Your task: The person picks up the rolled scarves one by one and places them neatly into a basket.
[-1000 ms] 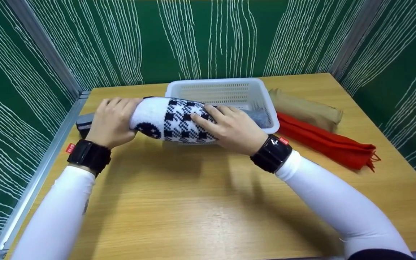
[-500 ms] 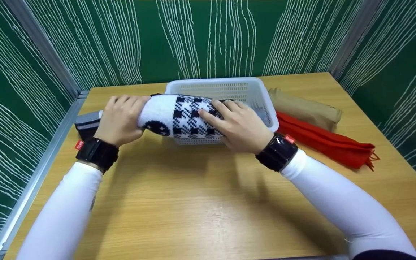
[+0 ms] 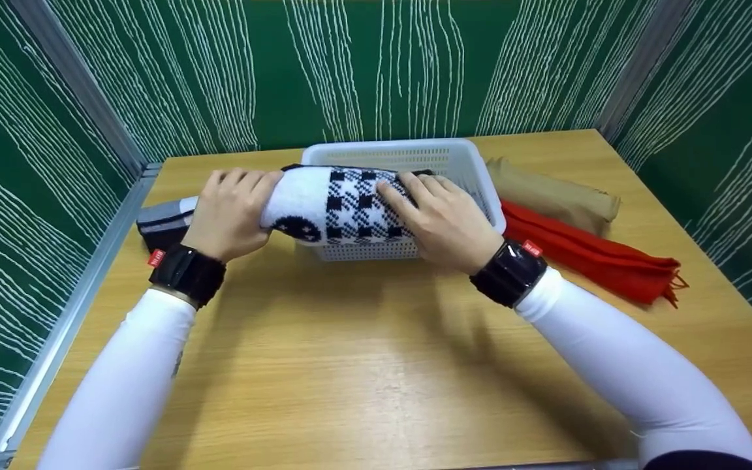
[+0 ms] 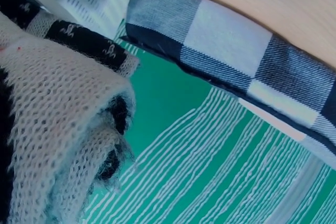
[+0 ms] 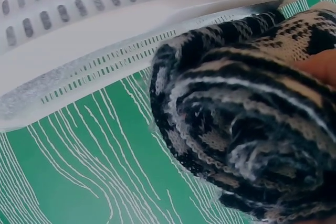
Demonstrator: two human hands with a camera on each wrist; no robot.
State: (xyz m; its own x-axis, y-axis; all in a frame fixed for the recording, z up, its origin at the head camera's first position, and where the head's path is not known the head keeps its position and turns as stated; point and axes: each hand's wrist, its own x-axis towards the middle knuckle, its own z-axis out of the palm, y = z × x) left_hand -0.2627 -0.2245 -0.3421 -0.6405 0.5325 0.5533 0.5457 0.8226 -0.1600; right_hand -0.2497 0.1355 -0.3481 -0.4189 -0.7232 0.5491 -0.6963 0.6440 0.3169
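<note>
A rolled black-and-white knitted scarf point(image 3: 363, 205) is held level above the near rim of the white plastic basket point(image 3: 474, 156). My left hand point(image 3: 232, 212) grips its plain white end. At the patterned end my right hand point(image 3: 448, 219) holds the roll, fingers over the top. The right wrist view looks at the spiral end of the scarf point(image 5: 247, 140) beside the slotted basket wall point(image 5: 105, 3). In the left wrist view the other end of the scarf point(image 4: 58, 108) shows loose folded edges. The scarf hides much of the basket's inside.
A grey, black and white checked cloth point(image 3: 166, 219) lies behind my left hand. Right of the basket lie a tan cloth roll point(image 3: 552, 196) and a red folded scarf with fringe point(image 3: 591, 258). Green walls enclose the wooden table point(image 3: 350, 365).
Both hands have carried the knitted scarf to the right and slightly farther back, over the basket's near side. The checked cloth, tan roll and red scarf stay in place.
</note>
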